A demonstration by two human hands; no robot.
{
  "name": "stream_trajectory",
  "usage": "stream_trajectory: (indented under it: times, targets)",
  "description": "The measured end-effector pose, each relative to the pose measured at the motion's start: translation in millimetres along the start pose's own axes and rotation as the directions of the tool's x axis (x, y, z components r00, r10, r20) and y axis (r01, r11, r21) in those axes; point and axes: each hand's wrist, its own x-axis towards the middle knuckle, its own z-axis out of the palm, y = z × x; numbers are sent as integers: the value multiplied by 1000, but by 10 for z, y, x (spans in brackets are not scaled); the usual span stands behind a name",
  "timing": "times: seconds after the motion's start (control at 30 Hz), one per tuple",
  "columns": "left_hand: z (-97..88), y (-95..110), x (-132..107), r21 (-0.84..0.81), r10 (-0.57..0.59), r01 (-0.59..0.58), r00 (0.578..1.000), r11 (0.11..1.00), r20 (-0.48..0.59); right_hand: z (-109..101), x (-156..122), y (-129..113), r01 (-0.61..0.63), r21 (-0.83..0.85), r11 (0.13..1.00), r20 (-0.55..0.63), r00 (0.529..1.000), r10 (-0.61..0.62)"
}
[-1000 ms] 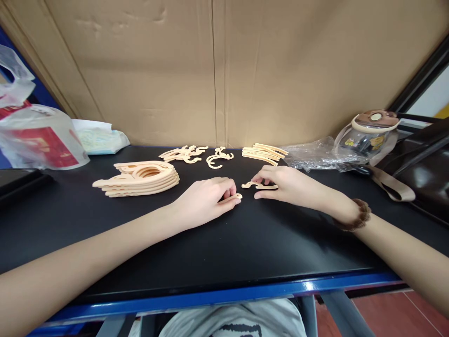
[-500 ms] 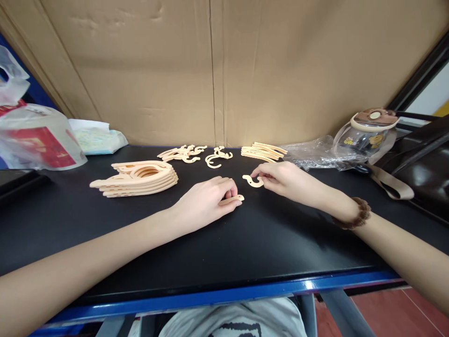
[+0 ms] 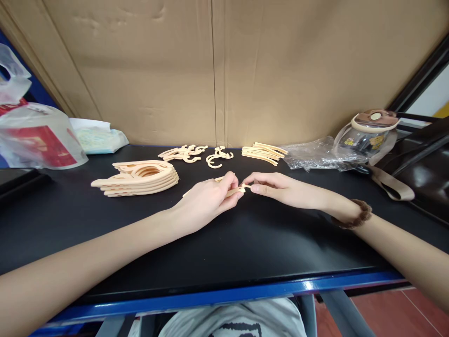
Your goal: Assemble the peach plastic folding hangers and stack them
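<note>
My left hand (image 3: 213, 199) grips a cream plastic hanger arm (image 3: 233, 192), mostly hidden under the fingers, with its tip pointing right. Between the thumb and fingers of my right hand (image 3: 280, 187) is a cream hanger hook (image 3: 247, 186), seen nearly edge-on. The hook touches or almost touches the end of the hanger arm; whether they are joined I cannot tell. To the left lies a stack of folded cream hangers (image 3: 140, 180). Behind the hands are loose hanger arms and hooks (image 3: 184, 153), a few hooks (image 3: 218, 157) and a pile of slim curved bars (image 3: 263, 152).
Crumpled clear plastic wrap (image 3: 315, 153), a clear cup with a brown lid (image 3: 372, 133) and a dark bag (image 3: 428, 164) sit at the right. A white-and-red plastic bag (image 3: 42, 138) and a tissue pack (image 3: 100, 136) stand left. Cardboard (image 3: 147, 70) walls the back.
My right hand has brought the hook down and left against the end of the hanger arm. The hook has turned edge-on, and my left hand has tilted the arm slightly.
</note>
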Motion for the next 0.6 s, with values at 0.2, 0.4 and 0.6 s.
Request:
stream_trajectory:
  times: [0.2, 0.4, 0.6]
  targets:
    - [19, -30, 16, 34, 38, -36, 997, 999, -63, 35, -8, -28, -21, 53, 998, -9, 1000, 22]
    - [20, -14, 20, 65, 83, -78, 994, 995, -76, 118, -30, -27, 2, -41, 999, 14, 1000, -1]
    - [45, 20, 8, 30, 107, -106, 993, 994, -55, 214, -33, -43, 18, -401, 916, -28, 999, -32]
